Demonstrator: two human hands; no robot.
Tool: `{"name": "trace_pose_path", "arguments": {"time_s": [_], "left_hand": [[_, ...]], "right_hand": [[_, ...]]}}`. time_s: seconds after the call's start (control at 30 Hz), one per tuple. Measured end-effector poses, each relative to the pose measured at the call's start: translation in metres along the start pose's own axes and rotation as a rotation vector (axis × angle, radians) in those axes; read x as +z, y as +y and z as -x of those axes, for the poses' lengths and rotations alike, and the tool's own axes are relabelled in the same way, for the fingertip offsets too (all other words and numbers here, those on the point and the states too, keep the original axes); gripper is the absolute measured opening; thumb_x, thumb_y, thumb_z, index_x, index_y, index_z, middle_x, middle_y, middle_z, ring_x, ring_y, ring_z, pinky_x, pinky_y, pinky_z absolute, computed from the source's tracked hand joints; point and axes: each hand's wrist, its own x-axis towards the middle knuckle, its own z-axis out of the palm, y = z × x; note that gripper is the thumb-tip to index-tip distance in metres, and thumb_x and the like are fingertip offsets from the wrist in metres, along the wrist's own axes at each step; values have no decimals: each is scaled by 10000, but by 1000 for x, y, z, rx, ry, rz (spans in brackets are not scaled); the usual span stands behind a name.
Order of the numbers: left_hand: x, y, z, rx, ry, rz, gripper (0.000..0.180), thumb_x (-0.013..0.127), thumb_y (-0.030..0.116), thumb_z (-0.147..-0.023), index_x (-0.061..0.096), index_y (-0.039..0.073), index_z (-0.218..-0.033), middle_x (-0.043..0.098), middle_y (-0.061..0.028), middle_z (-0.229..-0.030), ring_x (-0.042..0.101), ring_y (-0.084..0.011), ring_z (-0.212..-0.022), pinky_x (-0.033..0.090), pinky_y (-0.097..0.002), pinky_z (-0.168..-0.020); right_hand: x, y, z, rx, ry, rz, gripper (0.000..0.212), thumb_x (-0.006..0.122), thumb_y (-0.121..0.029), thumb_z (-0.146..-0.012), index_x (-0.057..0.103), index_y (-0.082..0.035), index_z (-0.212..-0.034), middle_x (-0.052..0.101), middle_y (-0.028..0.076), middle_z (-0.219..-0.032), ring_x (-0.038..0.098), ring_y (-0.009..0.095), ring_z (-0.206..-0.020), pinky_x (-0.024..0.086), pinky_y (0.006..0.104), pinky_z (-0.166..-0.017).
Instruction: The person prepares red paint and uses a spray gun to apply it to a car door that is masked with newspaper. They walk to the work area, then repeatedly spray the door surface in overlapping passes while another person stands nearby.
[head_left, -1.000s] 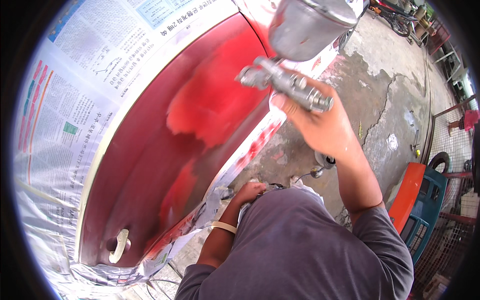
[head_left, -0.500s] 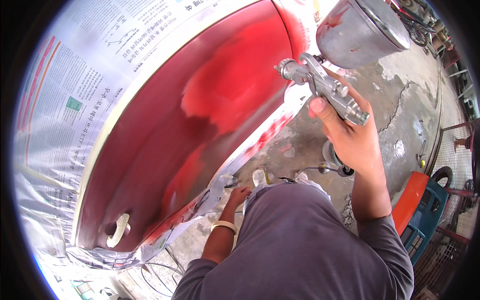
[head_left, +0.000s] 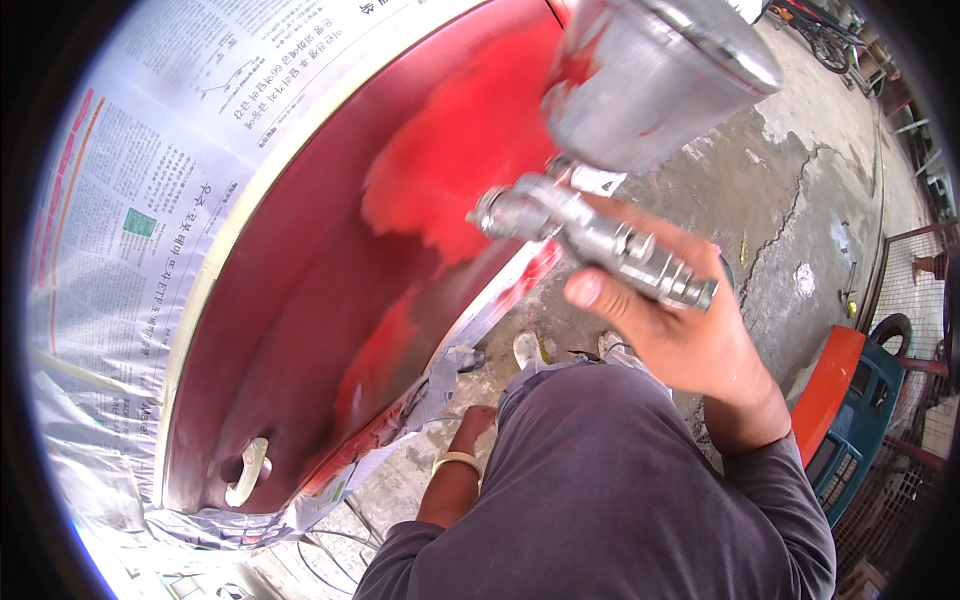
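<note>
My right hand (head_left: 690, 335) is closed around a silver spray gun (head_left: 560, 222), its nozzle toward the door and apart from it. A large metal paint cup (head_left: 650, 95) with red smears sits on top of the gun. In front of the nozzle is a car door panel (head_left: 290, 290), dull dark red with bright red patches in its upper middle and lower edge. Its handle (head_left: 247, 472) is covered in pale tape. My left hand (head_left: 478, 420) hangs low beside my body near the door's lower edge; its fingers are hidden.
Newspaper (head_left: 130, 200) and clear plastic film (head_left: 90, 430) mask the area around the door, bordered by pale tape (head_left: 215, 250). To the right are cracked concrete floor (head_left: 770, 190), an orange panel (head_left: 830, 385), a teal plastic chair (head_left: 872, 405) and wire mesh. A hose lies at lower left.
My right hand has brought the spray gun left and lower, closer to me, its cup now covering the door's upper right corner. My left hand has slipped further behind my body.
</note>
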Motion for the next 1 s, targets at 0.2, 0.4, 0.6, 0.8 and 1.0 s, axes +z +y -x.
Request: {"name": "trace_pose_path", "arguments": {"time_s": [0.2, 0.4, 0.6, 0.8, 1.0], "left_hand": [[11, 6, -57, 200, 67, 154, 311, 640, 337, -934, 762, 89, -1076, 750, -163, -951, 733, -280, -880, 549, -379, -797], [0, -4, -30, 39, 17, 60, 289, 645, 300, -930, 767, 60, -1037, 753, -153, -916, 729, -274, -819, 561, -392, -766], [-23, 24, 46, -126, -13, 128, 222, 660, 149, -919, 752, -49, -962, 734, -104, -792, 692, -162, -687, 566, -307, -647], [-20, 10, 27, -27, 21, 52, 293, 663, 272, -922, 758, 2, -983, 738, -140, -814, 705, -196, -728, 551, -359, -680], [-7, 2, -13, 179, 5, 10, 378, 624, 418, -925, 756, 76, -1016, 727, -198, -888, 727, -260, -808, 528, -401, -731]], "right_hand": [[-33, 2, -14, 125, 341, 211, 385, 735, -245, -951, 663, 16, -1224, 646, -16, -742, 498, 11, -644, 405, 209, -565], [-52, 11, -21, 117, 570, 395, 358, 710, -254, -971, 668, 21, -1197, 653, -6, -780, 504, 19, -683, 408, 209, -581], [-11, 5, 3, 23, 331, 88, 469, 739, -188, -945, 590, 64, -1312, 697, 49, -911, 611, 67, -831, 505, 237, -760], [-4, 3, 29, 141, -132, -182, 514, 743, -145, -933, 559, 65, -1364, 731, 107, -1006, 627, 89, -889, 519, 269, -808], [-9, 22, 31, 81, -119, -108, 483, 718, -166, -955, 568, 60, -1354, 731, 131, -1008, 617, 93, -887, 515, 282, -824]]}}
